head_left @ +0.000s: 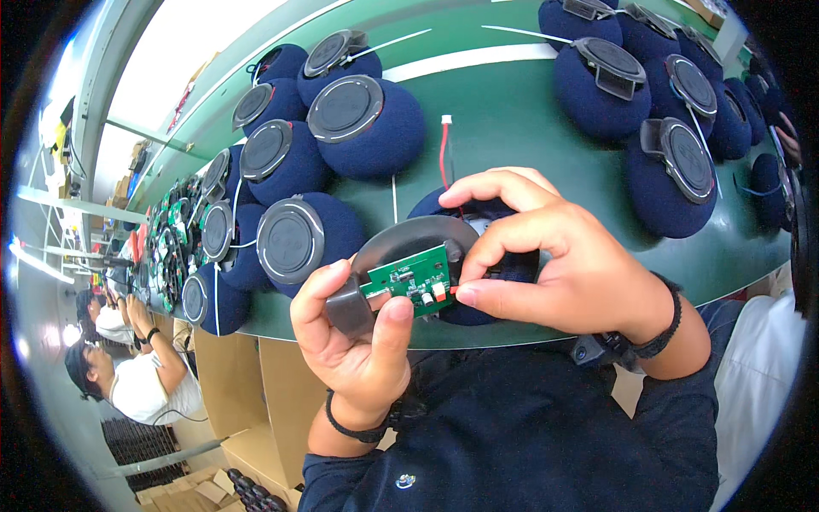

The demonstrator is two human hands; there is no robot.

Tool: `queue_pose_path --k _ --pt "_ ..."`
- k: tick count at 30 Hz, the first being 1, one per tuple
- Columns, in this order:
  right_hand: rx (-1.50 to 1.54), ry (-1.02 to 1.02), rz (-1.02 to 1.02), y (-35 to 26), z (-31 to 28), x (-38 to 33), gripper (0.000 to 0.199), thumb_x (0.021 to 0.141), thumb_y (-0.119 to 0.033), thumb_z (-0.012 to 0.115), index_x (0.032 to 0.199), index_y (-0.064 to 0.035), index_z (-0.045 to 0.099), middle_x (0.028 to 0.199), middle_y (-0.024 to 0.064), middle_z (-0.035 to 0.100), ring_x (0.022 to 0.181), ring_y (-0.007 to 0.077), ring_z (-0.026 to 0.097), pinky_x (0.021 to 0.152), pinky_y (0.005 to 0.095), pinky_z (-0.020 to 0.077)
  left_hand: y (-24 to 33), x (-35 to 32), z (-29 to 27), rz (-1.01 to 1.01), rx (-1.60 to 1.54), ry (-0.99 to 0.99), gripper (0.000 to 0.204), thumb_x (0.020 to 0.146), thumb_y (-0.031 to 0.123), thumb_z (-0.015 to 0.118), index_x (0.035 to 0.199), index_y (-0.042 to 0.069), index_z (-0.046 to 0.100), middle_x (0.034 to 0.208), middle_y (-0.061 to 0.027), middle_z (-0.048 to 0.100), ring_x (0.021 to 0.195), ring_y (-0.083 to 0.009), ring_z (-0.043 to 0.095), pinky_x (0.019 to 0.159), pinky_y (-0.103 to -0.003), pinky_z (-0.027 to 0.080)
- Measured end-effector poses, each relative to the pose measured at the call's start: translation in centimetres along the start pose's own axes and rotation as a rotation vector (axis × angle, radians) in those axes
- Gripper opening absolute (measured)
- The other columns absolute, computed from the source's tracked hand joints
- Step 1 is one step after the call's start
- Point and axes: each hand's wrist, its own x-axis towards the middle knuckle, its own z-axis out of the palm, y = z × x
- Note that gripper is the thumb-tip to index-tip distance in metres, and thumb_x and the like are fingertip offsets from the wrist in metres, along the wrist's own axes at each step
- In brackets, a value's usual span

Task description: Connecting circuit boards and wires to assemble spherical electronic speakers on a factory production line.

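Observation:
My left hand [363, 358] grips the rim of a black round cover [394, 239] that carries a green circuit board [399, 277]. Its thumb lies along the board's near edge. Thumb and forefinger of my right hand [572, 260] pinch together at the board's right edge, beside a small red and white connector [439, 292]; a bit of red shows at the fingertips, mostly hidden. Beneath both hands sits a navy fabric-covered round speaker body [424, 203], largely covered by them. From it a red and black lead [443, 158] with a white plug stretches away over the green tabletop.
Several navy round speakers [367, 124] with black caps crowd the left, and more [671, 175] stand at the right. Green circuit boards [175, 243] are heaped at far left. A cardboard box [290, 384] stands below the table edge. Other people [158, 388] work at the left.

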Motion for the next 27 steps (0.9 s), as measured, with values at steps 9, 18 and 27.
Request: queue_pose_path --k 9,18,27 --pt "0.068 0.014 0.019 0.5 0.2 -0.2 0.010 0.085 -0.013 0.082 0.093 -0.0089 0.078 0.136 0.0136 0.062 0.126 0.0295 0.056 0.107 0.0410 0.0415 -0.4 0.0 0.6 0.039 0.040 -0.012 0.055 0.094 0.010 0.074 0.141 0.004 0.045 0.124 -0.0134 0.065 0.106 -0.0188 0.065 0.096 -0.033 0.051" --pt "0.071 0.029 0.015 0.6 0.1 -0.3 0.010 0.084 -0.014 0.083 0.091 -0.0095 0.077 0.135 0.0141 0.062 0.126 0.0301 0.056 0.106 0.0404 0.0426 -0.5 0.1 1.1 0.076 0.057 -0.003 0.056 0.094 0.010 0.075 0.141 0.004 0.045 0.124 -0.0149 0.065 0.108 -0.0207 0.066 0.097 -0.034 0.052" --pt "0.052 0.062 -0.017 0.6 0.4 -0.6 0.011 0.083 -0.013 0.083 0.088 -0.0082 0.075 0.134 0.0141 0.063 0.127 0.0312 0.056 0.107 0.0428 0.0413 -0.4 0.2 1.0 0.045 0.099 -0.009 0.057 0.094 0.012 0.076 0.141 0.004 0.045 0.120 -0.0135 0.066 0.103 -0.0184 0.065 0.093 -0.031 0.052"
